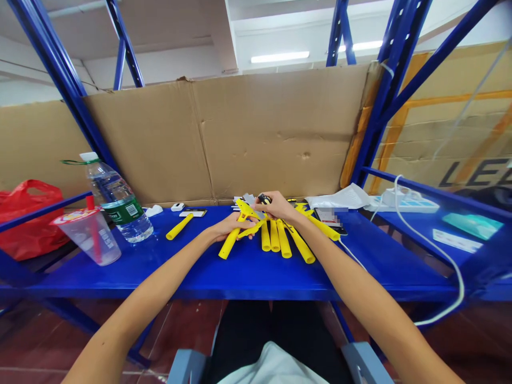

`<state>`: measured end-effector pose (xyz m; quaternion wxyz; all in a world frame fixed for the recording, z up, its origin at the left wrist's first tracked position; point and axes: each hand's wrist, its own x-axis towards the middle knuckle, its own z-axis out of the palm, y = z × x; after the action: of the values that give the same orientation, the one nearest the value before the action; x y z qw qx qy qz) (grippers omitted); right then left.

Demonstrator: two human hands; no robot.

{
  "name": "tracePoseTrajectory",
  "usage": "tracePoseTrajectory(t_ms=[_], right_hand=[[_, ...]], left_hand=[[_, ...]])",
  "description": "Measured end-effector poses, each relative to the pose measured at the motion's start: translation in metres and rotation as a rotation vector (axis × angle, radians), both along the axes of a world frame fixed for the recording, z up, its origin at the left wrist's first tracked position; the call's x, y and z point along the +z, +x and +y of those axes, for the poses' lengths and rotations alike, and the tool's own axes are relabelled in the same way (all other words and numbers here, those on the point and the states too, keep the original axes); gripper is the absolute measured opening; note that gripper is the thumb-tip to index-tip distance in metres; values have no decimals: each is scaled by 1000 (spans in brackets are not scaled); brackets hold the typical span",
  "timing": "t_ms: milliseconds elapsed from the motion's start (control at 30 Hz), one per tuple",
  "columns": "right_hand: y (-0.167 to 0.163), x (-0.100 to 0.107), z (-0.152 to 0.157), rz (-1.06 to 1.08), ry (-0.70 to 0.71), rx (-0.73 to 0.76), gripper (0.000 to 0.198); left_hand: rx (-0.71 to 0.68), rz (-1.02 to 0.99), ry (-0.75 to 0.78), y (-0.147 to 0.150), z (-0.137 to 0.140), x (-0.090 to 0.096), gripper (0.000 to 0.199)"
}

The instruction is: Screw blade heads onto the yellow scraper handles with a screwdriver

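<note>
My left hand (228, 228) is closed around a yellow plastic part (229, 245) with a tubular handle, a wider head and a lever-like arm. In my right hand (278, 205) is what looks like a utility knife (264, 199), black with yellow. Its pale blade end points down at the yellow part, close to my left fingers; whether it touches cannot be made out. Several similar yellow handles (285, 242) lie side by side on the blue table (192, 272), partly under my right wrist. A single yellow tube (179, 227) lies apart on the left.
A water bottle (124, 208) and a plastic cup with a red straw (94, 234) stand at the left, near a red bag (30, 218). Cardboard (276, 133) walls the back. A phone (331, 220), a white plastic bag (340, 197) and a power strip (416, 204) lie right.
</note>
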<state>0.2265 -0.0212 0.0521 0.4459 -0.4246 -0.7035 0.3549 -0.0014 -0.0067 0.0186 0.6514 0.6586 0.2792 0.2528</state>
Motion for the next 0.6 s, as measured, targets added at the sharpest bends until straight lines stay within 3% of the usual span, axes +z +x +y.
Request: tracePoseTrajectory(t_ms=[600], right_hand=[[-3, -4, -4, -130, -28, 37, 47]], left_hand=[[-254, 62, -148, -15, 15, -1, 47]])
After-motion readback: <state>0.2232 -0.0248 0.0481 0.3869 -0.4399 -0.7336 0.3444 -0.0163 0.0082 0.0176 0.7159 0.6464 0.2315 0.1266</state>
